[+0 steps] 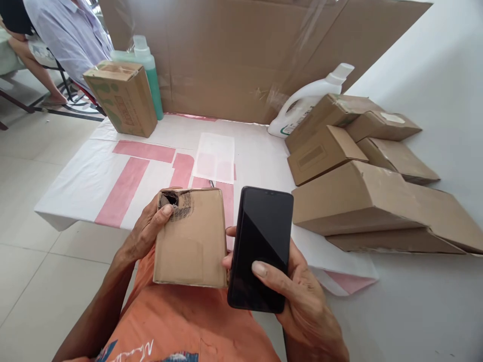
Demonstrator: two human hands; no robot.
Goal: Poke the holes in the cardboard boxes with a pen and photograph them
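The left hand is pinching the box at its torn corner, fingers around its left edge. The right hand, fingers wrapped, is gripping the phone just beside the box. Beyond, on the tabletop, a gap is separating the paper from stacked boxes.

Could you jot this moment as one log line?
left hand: holding holed cardboard box | right hand: holding black phone | nearby: white paper on table

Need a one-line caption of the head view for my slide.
Left hand holds a box with a corner hole; right hand holds a phone.
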